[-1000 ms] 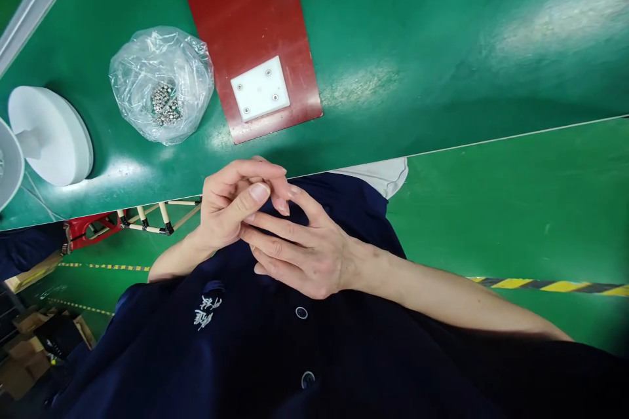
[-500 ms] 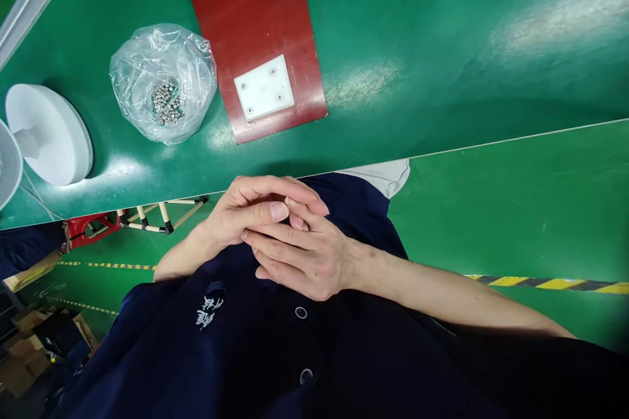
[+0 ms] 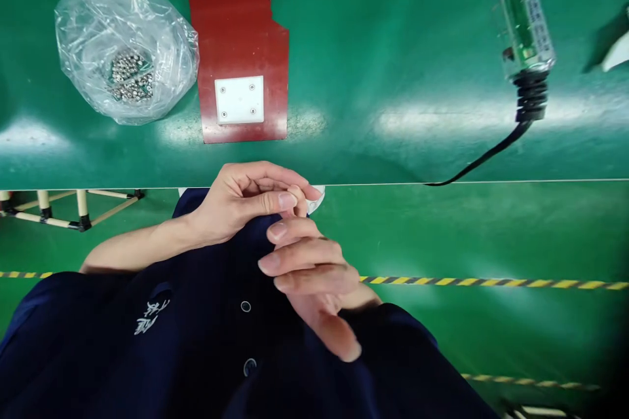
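Closest in, the person's dark navy work shirt (image 3: 196,340) fills the lower view, with both bare hands held against it below the bench edge. The right hand (image 3: 309,281) is loosely curled, its fingers bent and together, and nothing shows inside it. The left hand (image 3: 246,200) sits just above, its thumb pressed toward the fingertips as if pinching something very small; whether anything is actually between them cannot be told.

Beyond the hands lies the green workbench (image 3: 393,46). Near its front edge a red plate (image 3: 236,19) lies flat, carrying a small white square block (image 3: 239,99) with four corner holes. To the left of the plate sits a clear plastic bag (image 3: 125,52), open and crumpled, holding a heap of small metal balls (image 3: 128,75). These look hard, smooth and light singly, likely to roll and slip, so a fingertip pinch on one at a time, or a scoop through the bag's mouth, would suit. The bag itself is limp and thin.

Farthest right, a transparent-bodied powered screwdriver (image 3: 521,13) lies with its black cable (image 3: 481,157) trailing to the edge.
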A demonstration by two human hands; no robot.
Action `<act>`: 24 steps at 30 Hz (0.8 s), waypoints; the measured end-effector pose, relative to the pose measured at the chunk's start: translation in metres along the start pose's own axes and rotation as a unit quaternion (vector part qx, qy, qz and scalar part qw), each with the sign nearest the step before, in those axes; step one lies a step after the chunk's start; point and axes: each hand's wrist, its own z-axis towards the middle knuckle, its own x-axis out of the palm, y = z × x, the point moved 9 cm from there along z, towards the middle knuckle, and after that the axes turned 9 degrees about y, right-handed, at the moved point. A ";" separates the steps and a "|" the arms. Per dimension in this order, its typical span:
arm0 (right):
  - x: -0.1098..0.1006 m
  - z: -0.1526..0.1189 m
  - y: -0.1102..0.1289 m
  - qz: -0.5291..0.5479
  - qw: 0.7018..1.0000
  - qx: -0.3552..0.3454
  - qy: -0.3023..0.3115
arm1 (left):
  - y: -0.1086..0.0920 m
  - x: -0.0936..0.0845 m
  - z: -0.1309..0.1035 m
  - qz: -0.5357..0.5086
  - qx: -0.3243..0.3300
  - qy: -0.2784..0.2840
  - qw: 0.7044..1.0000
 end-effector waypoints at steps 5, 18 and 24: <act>-0.017 0.019 -0.018 0.360 0.918 0.086 -0.143 | -0.005 -0.007 -0.001 -0.006 0.079 -0.044 0.996; -0.015 0.012 -0.054 0.461 0.852 0.228 -0.095 | -0.004 -0.016 -0.010 -0.035 0.114 -0.072 0.990; -0.014 0.017 -0.046 0.349 0.909 0.219 -0.056 | 0.002 -0.024 -0.013 -0.046 0.104 -0.103 0.988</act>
